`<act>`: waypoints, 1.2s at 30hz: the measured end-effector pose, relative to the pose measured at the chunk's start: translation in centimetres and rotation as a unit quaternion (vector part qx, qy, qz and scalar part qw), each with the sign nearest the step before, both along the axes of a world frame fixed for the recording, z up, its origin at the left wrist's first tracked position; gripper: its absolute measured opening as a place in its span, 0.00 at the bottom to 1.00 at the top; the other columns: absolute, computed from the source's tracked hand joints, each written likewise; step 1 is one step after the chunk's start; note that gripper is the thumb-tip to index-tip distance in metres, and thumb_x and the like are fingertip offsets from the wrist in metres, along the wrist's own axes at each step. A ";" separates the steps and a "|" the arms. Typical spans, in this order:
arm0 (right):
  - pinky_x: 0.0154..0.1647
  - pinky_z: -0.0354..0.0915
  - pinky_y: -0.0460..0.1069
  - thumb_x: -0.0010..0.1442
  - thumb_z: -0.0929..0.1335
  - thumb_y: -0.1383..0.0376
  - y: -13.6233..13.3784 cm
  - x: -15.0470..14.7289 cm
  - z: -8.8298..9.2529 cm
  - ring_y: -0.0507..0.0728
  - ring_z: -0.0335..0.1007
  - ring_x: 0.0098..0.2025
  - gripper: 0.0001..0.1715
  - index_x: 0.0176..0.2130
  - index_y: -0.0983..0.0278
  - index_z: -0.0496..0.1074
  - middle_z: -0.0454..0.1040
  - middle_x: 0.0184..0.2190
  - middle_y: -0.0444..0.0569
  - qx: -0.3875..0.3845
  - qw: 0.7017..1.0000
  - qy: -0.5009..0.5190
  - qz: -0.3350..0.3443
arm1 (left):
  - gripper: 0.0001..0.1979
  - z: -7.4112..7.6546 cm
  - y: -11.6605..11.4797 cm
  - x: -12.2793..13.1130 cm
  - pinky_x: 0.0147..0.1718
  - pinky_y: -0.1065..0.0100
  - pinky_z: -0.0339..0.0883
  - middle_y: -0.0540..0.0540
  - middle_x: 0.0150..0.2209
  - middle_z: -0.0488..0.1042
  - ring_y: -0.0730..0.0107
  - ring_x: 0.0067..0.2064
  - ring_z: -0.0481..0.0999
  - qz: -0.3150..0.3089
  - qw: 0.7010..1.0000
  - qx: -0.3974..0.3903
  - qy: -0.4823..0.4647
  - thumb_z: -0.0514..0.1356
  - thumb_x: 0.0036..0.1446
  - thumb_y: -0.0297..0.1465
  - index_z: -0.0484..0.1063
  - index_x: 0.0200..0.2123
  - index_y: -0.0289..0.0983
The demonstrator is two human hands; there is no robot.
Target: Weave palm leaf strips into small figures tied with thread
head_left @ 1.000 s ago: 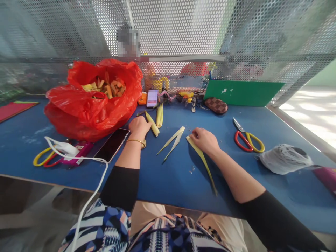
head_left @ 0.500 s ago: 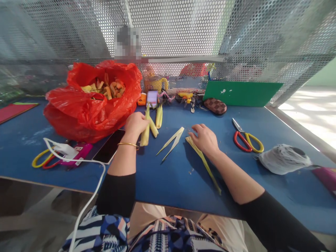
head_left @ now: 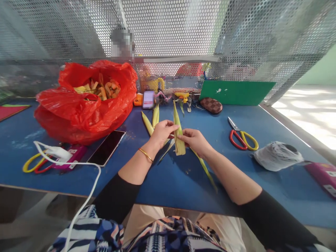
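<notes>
Between my two hands a pale green-yellow corn husk point(head_left: 179, 144) stands roughly upright above the table, its pointed tip away from me. My left hand point(head_left: 163, 134) pinches its left side, and my right hand point(head_left: 194, 140) pinches its right side. Beyond my left hand lie further husks, one slanting point(head_left: 147, 122) and one bundled point(head_left: 155, 116). A long thin husk strip point(head_left: 206, 171) runs out from under my right hand toward me. Below my left hand a narrow split strip point(head_left: 166, 151) shows partly; the rest is hidden.
On the blue table point(head_left: 162, 185), a red plastic bag point(head_left: 86, 122) with dried pieces stands left, near a phone point(head_left: 108, 148), white cable point(head_left: 99, 175) and scissors point(head_left: 33, 164). At right are open scissors point(head_left: 240, 136), white string point(head_left: 277, 156) and a checkered pouch point(head_left: 211, 105). A green board point(head_left: 236, 92) stands behind.
My left hand has brought the corn husk rightward from the pile to the middle. My right hand has shifted slightly left and now grips it too. The view has turned slightly.
</notes>
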State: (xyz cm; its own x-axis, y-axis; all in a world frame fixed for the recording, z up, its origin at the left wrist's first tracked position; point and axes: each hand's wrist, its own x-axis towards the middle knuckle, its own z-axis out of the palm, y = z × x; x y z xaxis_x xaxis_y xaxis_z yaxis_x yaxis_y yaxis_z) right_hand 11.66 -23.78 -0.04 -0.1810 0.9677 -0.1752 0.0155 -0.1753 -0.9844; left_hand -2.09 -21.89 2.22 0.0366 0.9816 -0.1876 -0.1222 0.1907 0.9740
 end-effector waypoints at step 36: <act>0.22 0.62 0.47 0.47 0.73 0.54 0.3 0.3 0.3 0.52 0.65 0.22 0.16 0.30 0.62 0.70 0.70 0.20 0.41 0.011 0.996 0.059 -0.073 | 0.11 0.0 1.2 -1.5 0.21 0.76 0.53 0.52 0.21 0.71 0.80 0.23 0.66 -0.051 0.995 -0.003 -0.083 0.72 0.38 0.26 0.72 0.23 0.34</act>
